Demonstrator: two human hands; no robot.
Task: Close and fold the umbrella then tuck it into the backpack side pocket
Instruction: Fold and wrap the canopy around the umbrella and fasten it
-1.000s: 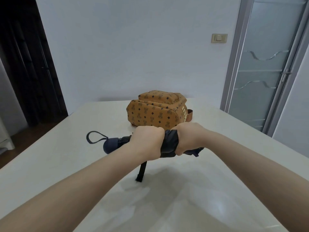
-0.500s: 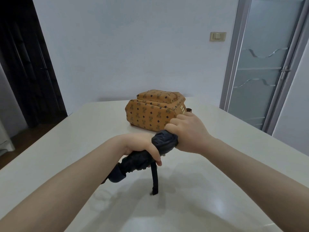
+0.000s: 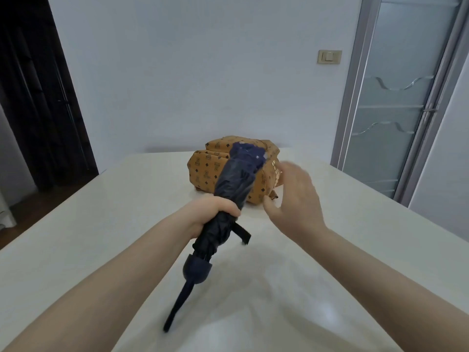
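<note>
1. While my left hand (image 3: 215, 214) is gripping the folded umbrella (image 3: 228, 199) around its middle, I am holding it tilted above the surface (image 3: 101, 224), its handle (image 3: 196, 270) pointing down toward me and its far end angled up in front of the backpack (image 3: 210, 168).
2. My right hand (image 3: 291, 199) is hanging open beside the canopy, fingers spread and touching nothing; it is blurred, so I cannot tell exactly where it is heading.
3. The closing strap (image 3: 242, 232) is dangling loose just below my left hand, so I am judging that the canopy is bunched but not yet bound.
4. To do this step well, I am thinking of keeping my left grip firm so the folds do not spring out, then catching the strap with my free hand, drawing it snug around the fabric and fastening it.
5. The wrist loop (image 3: 177, 306) is trailing down from the handle; it is worth keeping clear of the strap.
6. The backpack is lying on the surface beyond the umbrella, and I cannot make out its side pocket clearly from here, so I am expecting to turn or steady the bag before sliding the umbrella in.
</note>
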